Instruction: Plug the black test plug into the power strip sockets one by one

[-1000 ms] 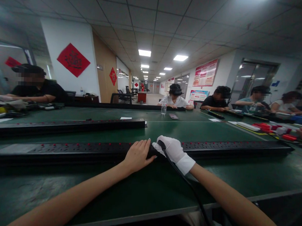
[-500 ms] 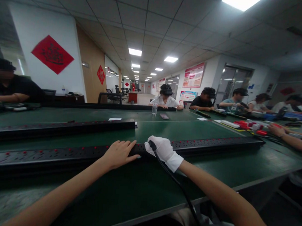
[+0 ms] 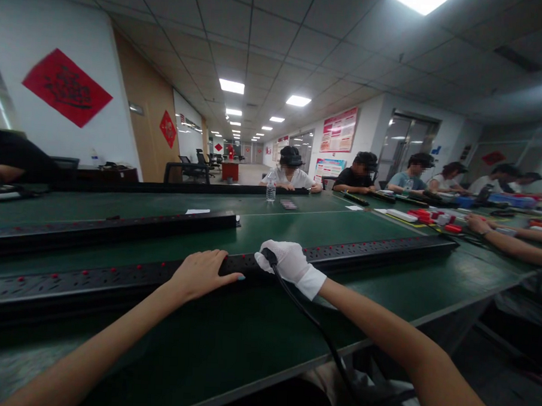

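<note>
A long black power strip [image 3: 376,251] with slotted sockets and red dots lies across the green table in front of me. My left hand [image 3: 200,273], bare, rests over its middle, fingers across the top and thumb along the near side. Just to the right, my right hand [image 3: 288,265] wears a white glove and is closed around a black plug [image 3: 269,257]. From the plug a black cable [image 3: 313,320] runs down past the table's front edge. The plug is held at the strip's top; its front end is hidden, so I cannot tell whether it sits in a socket.
A second black strip [image 3: 193,223] lies behind at the left. Further back stand a water bottle [image 3: 270,192] and a person [image 3: 291,175] in white. Red and white parts [image 3: 425,217] lie at the right, near another person's hands [image 3: 479,224]. The table edge [image 3: 290,371] runs close to me.
The view has turned slightly to the right, so most things appear further left. Both hands keep their places on the strip; the left fingers look a little closer together.
</note>
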A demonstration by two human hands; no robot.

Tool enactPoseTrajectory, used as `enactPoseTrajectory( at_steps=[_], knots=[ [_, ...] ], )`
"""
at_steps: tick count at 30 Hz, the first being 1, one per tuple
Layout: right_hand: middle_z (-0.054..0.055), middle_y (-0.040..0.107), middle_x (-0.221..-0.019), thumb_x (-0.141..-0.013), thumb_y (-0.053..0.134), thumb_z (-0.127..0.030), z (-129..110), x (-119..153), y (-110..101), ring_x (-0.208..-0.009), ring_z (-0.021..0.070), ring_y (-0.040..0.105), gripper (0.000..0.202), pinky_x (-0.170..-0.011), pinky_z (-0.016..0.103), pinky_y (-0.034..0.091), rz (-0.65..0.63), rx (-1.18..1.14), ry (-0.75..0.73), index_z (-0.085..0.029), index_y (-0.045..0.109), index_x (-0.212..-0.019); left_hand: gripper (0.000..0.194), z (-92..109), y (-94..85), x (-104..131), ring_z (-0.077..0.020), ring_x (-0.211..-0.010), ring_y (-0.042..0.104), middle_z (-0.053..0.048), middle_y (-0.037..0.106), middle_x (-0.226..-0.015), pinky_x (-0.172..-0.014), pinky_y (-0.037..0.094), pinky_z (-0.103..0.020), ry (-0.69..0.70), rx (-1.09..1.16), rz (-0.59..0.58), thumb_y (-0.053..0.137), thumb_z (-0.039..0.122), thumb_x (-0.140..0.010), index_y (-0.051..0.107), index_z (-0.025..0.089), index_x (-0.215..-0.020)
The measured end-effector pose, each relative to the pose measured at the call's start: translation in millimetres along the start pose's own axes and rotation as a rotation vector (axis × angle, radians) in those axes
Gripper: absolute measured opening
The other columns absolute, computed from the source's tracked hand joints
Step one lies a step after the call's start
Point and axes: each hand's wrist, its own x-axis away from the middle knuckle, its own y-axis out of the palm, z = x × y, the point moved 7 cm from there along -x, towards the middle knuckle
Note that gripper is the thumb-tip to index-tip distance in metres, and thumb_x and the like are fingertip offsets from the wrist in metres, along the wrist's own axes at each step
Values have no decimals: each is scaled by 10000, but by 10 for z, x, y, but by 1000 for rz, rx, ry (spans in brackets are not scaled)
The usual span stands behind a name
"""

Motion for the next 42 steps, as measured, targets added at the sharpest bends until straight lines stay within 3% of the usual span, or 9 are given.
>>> enactPoseTrajectory(
  at_steps=[14,21,26,31,33,38,40,42],
  knots=[
    [29,670,-763,-851,433,-436,452,99,-113,-681,123,608,284,-600,194,373,7,0,-4,-217,613,-861,825,521,-41,-233,-299,-854,586,-178,614,-939,-735,435,-387,35,-94,135,136,730,-769,568,70,-1009],
    [28,674,-759,-879,388,-419,447,99,-137,-688,126,619,302,-633,198,396,11,-3,-2,-222,616,-874,846,531,-30,-239,-299,-919,571,-186,601,-1031,-780,417,-388,18,-65,150,150,739,-762,515,74,-1137],
    [19,674,-740,-870,403,-429,447,80,-215,-680,128,624,303,-636,201,408,56,-18,57,-228,629,-856,855,536,-27,-253,-311,-946,562,-189,588,-1073,-798,403,-401,27,-54,159,188,719,-776,361,60,-1292],
    [20,679,-795,-895,342,-410,541,-33,-443,-692,139,627,349,-631,213,443,195,-280,181,-209,625,-931,797,580,-15,-317,-304,-968,559,-180,566,-1125,-786,411,-393,155,0,99,193,687,-800,303,101,-1330],
    [30,683,-836,-897,331,-388,502,-142,-448,-744,152,628,361,-676,230,457,160,-346,153,-199,634,-948,780,591,-17,-347,-305,-940,570,-176,576,-1102,-762,419,-394,180,12,76,212,687,-797,351,104,-1295],
    [9,691,-779,-791,494,-322,298,-391,-94,-724,179,632,213,-643,239,451,-196,-155,62,-228,683,-761,705,620,-26,-380,-294,-852,593,-153,613,-975,-720,431,-385,184,10,74,269,700,-774,520,107,-1064],
    [5,690,-738,-760,524,-285,243,-403,16,-683,172,630,170,-612,229,441,-229,-103,66,-233,685,-743,690,630,-28,-375,-289,-851,592,-152,611,-972,-725,432,-383,184,6,94,269,697,-777,530,109,-1027],
    [5,694,-761,-772,510,-275,216,-359,55,-688,166,632,194,-621,228,442,-171,-64,104,-248,682,-857,683,633,-24,-367,-287,-843,592,-151,611,-957,-728,431,-383,182,-2,106,268,693,-780,537,107,-1003]
  ],
)
